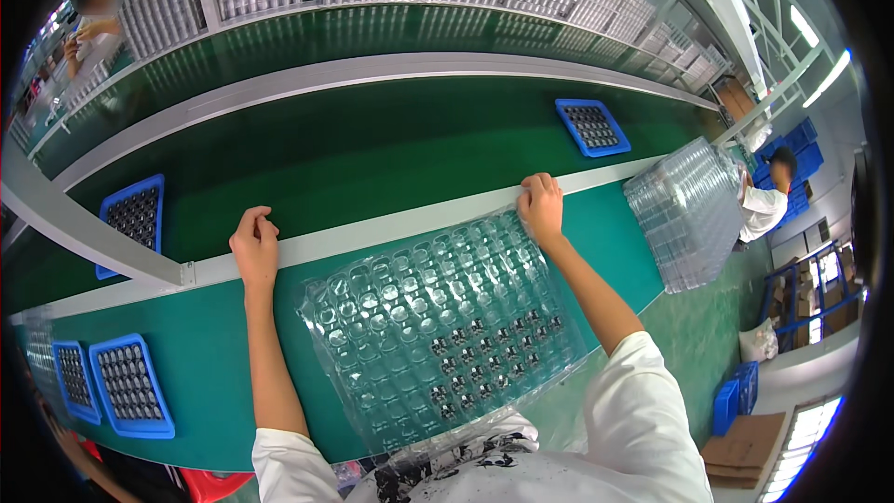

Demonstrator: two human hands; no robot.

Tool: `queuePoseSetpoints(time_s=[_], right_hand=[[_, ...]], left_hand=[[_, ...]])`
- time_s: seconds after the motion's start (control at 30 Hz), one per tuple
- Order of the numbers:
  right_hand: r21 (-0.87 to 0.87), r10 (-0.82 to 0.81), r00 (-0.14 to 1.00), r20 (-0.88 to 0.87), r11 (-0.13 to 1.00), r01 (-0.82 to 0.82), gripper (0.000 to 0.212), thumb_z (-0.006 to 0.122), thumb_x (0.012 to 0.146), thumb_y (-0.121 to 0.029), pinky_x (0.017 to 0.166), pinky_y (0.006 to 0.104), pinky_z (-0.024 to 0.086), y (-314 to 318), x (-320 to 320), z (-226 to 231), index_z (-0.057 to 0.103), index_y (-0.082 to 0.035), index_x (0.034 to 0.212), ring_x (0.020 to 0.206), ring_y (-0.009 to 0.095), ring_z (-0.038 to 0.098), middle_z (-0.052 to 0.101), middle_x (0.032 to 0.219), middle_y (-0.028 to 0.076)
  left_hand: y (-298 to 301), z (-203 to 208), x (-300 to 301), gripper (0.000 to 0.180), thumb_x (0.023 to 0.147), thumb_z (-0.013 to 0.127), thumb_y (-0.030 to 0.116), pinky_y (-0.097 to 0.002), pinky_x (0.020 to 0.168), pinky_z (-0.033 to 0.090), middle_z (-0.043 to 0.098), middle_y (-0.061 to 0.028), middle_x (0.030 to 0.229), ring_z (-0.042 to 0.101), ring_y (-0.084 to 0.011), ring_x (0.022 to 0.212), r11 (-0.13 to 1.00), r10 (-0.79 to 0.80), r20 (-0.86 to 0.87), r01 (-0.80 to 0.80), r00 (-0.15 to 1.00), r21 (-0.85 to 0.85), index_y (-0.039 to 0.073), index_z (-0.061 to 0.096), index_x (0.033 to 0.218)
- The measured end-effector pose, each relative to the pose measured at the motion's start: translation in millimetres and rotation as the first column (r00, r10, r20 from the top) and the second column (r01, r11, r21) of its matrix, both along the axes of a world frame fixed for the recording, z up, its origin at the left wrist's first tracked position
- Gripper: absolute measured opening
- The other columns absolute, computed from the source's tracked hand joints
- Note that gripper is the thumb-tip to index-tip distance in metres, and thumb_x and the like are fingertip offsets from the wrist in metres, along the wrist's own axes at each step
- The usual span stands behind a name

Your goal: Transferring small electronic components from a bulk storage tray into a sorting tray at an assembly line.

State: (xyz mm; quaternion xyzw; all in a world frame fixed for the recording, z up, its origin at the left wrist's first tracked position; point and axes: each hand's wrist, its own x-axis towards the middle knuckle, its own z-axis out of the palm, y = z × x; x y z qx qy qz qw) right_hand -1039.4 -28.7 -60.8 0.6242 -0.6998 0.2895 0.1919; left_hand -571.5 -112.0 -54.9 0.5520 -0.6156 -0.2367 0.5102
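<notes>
A clear plastic blister tray [391, 317] lies on the green bench in front of me, tilted a little. Small dark-and-silver parts [484, 360] fill several of its pockets on the near right; the other pockets hold none. My left hand [253, 240] is loosely closed at the pale conveyor rail [410, 221], left of the tray and apart from it. At the tray's far right corner, my right hand [542, 210] rests over the rail with curled fingers. Nothing shows in either hand.
Blue trays of dark parts sit on the conveyor, one at the right [593, 128], one at the left [132, 224]. Two more blue trays [130, 387] stand on the bench's left. Stacked clear trays [684, 214] rise at the right. A person [766, 200] is beyond them.
</notes>
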Motion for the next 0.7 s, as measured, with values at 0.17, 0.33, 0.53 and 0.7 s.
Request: queuePoseSetpoints(time_s=[0.17, 0.33, 0.53, 0.7], right_hand=[[0.001, -0.001, 1.000, 0.008, 1.000, 0.001, 0.012, 0.056, 0.074, -0.005, 0.076, 0.0443, 0.044, 1.0, 0.0, -1.2, 0.059, -0.005, 0.086, 0.090, 0.032, 0.056, 0.058, 0.093, 0.010], [-0.023, 0.005, 1.000, -0.006, 1.000, -0.006, 0.012, 0.056, 0.072, -0.005, 0.074, 0.0449, 0.044, -4.5, -1.7, 1.2, 0.060, -0.006, 0.084, 0.090, 0.031, 0.056, 0.058, 0.091, 0.009], [-0.002, 0.006, 1.000, 0.022, 1.000, -0.006, 0.013, 0.055, 0.074, -0.005, 0.077, 0.0440, 0.044, -3.3, 0.1, 0.9, 0.060, -0.004, 0.086, 0.092, 0.032, 0.056, 0.059, 0.093, 0.011], [-0.012, -0.009, 1.000, 0.005, 1.000, 0.010, 0.012, 0.056, 0.073, -0.006, 0.075, 0.0442, 0.044, -1.5, -1.1, -1.3, 0.060, -0.005, 0.085, 0.091, 0.031, 0.057, 0.059, 0.092, 0.010]], left_hand=[[0.4, 0.2, -3.0, 0.018, 0.093, 0.048, 0.005, -0.0237, 0.052, 0.039, 0.057, -0.0038, 0.063, 0.050, -0.0080, 0.056, 1.000, 0.002, 0.001, -0.002, 1.000, 0.012, -0.001, 0.064, 0.098], [0.7, 3.8, -2.4, 0.016, 0.091, 0.050, 0.004, -0.0258, 0.056, 0.043, 0.059, -0.0066, 0.063, 0.054, -0.0106, 0.056, 0.999, 0.019, 0.002, -0.019, 1.000, 0.032, -0.001, 0.064, 0.097], [-1.5, 1.5, 0.5, 0.017, 0.091, 0.049, 0.004, -0.0256, 0.056, 0.044, 0.059, -0.0066, 0.064, 0.055, -0.0105, 0.057, 0.999, 0.022, 0.027, -0.023, 0.999, 0.029, -0.001, 0.065, 0.097], [0.2, 2.3, -2.9, 0.018, 0.091, 0.049, 0.004, -0.0262, 0.055, 0.043, 0.059, -0.0068, 0.064, 0.053, -0.0106, 0.056, 0.999, 0.021, 0.024, -0.022, 0.999, 0.027, -0.001, 0.065, 0.097]])
